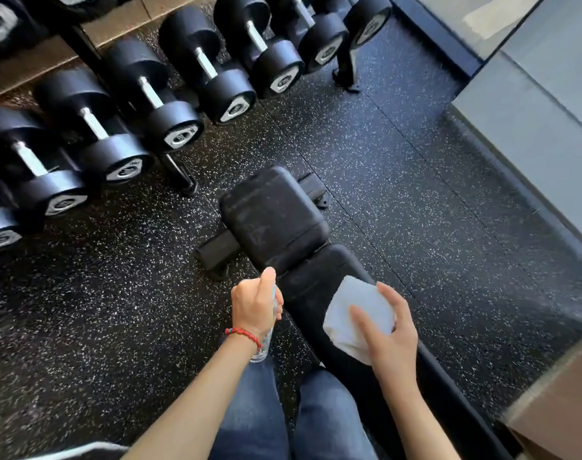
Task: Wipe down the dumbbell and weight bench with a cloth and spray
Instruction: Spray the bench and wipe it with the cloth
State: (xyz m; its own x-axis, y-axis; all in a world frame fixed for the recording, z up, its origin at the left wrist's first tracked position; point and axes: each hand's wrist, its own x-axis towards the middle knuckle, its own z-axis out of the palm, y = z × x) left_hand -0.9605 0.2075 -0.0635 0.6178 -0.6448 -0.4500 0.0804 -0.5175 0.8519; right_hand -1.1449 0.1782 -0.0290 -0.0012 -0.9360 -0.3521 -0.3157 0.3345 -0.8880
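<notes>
A black padded weight bench runs from the middle of the view down to the lower right. My left hand grips a clear spray bottle just left of the bench, index finger up on the nozzle. My right hand holds a folded white cloth over the bench's long pad, fingers curled round its edge. Several black dumbbells with steel handles sit on a rack at the upper left.
Black speckled rubber flooring surrounds the bench. The dumbbell rack's feet stand on it. A grey raised platform fills the right side, and a brown box corner sits at the lower right. My jeans-clad legs stand beside the bench.
</notes>
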